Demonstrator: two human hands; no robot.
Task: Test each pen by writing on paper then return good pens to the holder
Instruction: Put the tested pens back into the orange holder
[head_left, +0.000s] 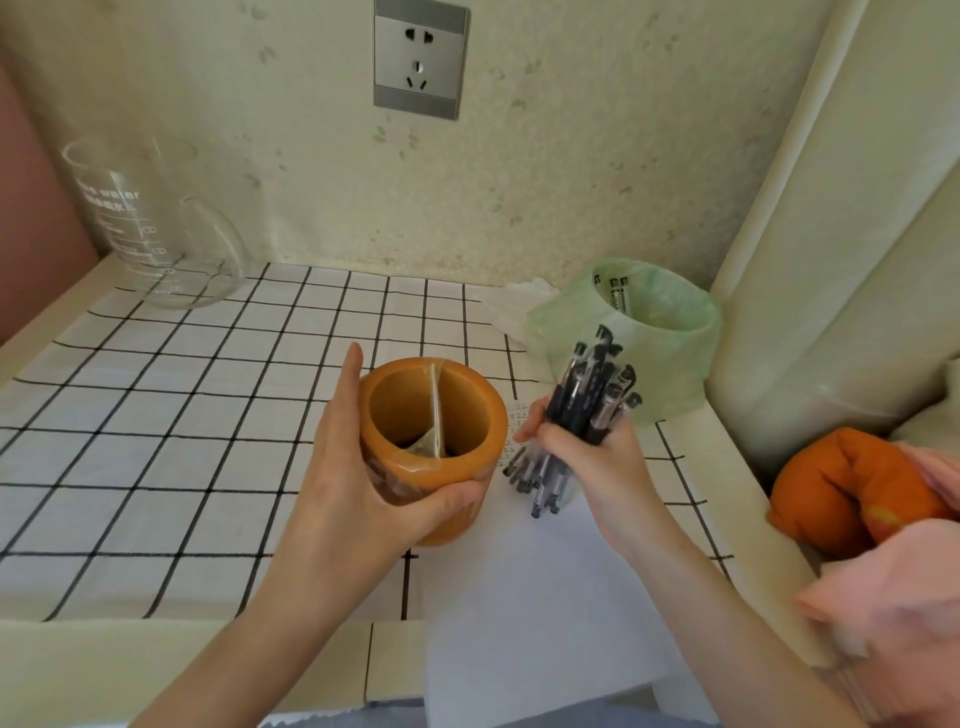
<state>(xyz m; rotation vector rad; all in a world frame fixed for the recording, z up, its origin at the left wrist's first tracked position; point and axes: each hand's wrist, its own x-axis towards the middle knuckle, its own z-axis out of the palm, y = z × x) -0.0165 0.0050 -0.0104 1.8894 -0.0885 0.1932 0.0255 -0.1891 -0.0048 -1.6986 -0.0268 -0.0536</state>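
My left hand (358, 467) wraps around the orange pen holder (457, 415), which stands on the checked cloth and leans slightly towards me. Inside it I see a thin divider and no pens. My right hand (597, 457) is shut on a bundle of several black pens (592, 400), held just right of the holder, caps pointing up and away, tips down over the white paper (545, 597). The paper lies at the table's front edge and carries small written marks near its far corner.
A small bin lined with a green bag (670, 332) stands behind my right hand with a few pens in it. A glass jug (150, 223) sits at the back left. An orange cushion (841, 483) and pink cloth (893, 587) lie at the right. A wall socket (420, 58) is above.
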